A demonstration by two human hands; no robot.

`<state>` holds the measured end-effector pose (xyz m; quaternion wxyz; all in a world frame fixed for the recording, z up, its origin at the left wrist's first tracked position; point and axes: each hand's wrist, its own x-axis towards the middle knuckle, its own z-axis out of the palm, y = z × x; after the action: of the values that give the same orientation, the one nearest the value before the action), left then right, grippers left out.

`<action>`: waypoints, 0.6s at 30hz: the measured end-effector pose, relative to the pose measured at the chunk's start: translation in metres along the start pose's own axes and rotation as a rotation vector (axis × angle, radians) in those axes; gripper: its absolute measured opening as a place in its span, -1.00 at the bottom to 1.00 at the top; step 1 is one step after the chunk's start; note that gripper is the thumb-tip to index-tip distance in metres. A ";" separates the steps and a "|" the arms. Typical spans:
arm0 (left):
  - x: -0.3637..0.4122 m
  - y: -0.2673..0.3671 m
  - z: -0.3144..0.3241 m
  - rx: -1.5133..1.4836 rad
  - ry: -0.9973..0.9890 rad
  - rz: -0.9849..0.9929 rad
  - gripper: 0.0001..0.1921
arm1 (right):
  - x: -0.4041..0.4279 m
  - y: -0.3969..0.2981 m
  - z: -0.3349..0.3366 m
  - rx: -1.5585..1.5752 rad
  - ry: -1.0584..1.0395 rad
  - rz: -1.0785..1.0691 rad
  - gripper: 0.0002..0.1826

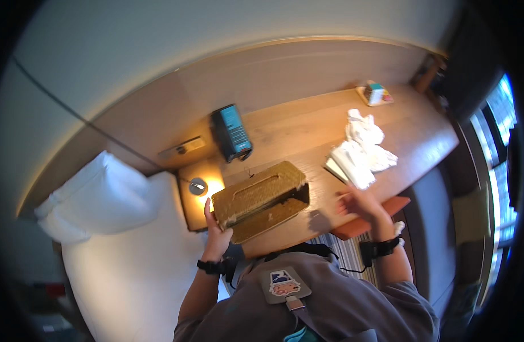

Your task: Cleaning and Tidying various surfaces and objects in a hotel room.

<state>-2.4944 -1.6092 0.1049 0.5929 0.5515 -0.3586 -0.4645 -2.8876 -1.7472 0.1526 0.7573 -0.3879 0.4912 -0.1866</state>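
My left hand (218, 235) grips the left end of a long woven tissue box cover (262, 192), held up over the front of the desk. Its lid has a long slot in the top. A dark gap shows between the lid and the base panel (266, 220), which hangs apart along the near side. My right hand (360, 205) is empty and blurred, its fingers loosely bent and apart. Just beyond it, a stack of white tissues (353, 164) lies on the desk beside a crumpled white plastic wrapper (366, 130).
On the wooden desk (283, 128) stand a black telephone (232, 132) and a small tray (388, 100) holding a box. A lit round lamp (198, 187) sits on the bedside surface. The bed (129, 265) lies left; an orange-brown chair (356, 226) is right.
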 end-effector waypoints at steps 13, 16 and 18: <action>-0.025 0.059 0.091 0.348 -0.633 0.929 -0.39 | -0.099 0.080 0.038 1.313 0.199 -0.212 -0.36; -0.024 0.079 0.138 0.469 -0.858 1.173 -0.42 | -0.121 0.107 -0.013 1.211 0.246 -0.342 -0.59; -0.025 0.075 0.173 0.542 -0.958 1.119 -0.35 | -0.129 0.108 -0.046 1.155 0.366 -0.606 -0.58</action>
<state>-2.6526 -1.6445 0.2043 0.3642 0.1540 -0.9007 -0.1801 -2.9966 -1.6117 0.1366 0.6618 -0.0037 0.3025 -0.6860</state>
